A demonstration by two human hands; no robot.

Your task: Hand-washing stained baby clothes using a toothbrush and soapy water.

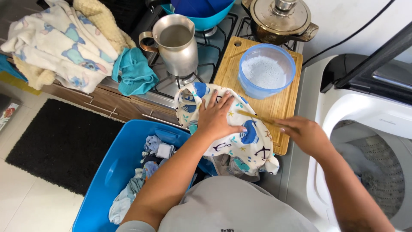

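nearest the body: blue laundry tub (113, 172) on the floor, just below and to the left of the pressing hand, holding a loose heap of small garments in blues, greys and white.

left hand (216, 118) lies flat, fingers spread, palm down on the printed cloth (240, 137). not a clenched hold; it looks like a pinning press that keeps the fabric taut and still against the board edge.

right hand (302, 133), just to the right of the pinned area, is closed around one end of a thin wooden stick (253, 115). the stick runs from that grip leftward over the cloth, ending near the left fingertips, likely to work on a spot of fabric.

the cloth: white, with blue whales, anchors and small stars. draped over the near edge of the wooden cutting board (274, 105), its lower part hanging toward the tub. it may be damp; cannot tell.

beyond the hands: blue plastic bowl (266, 71) of foamy white liquid on the board, within easy reach of the stick hand. farther left, a metal jug (176, 43) on the gas stove (206, 60). right of the stick hand, the open washing machine (365, 141).
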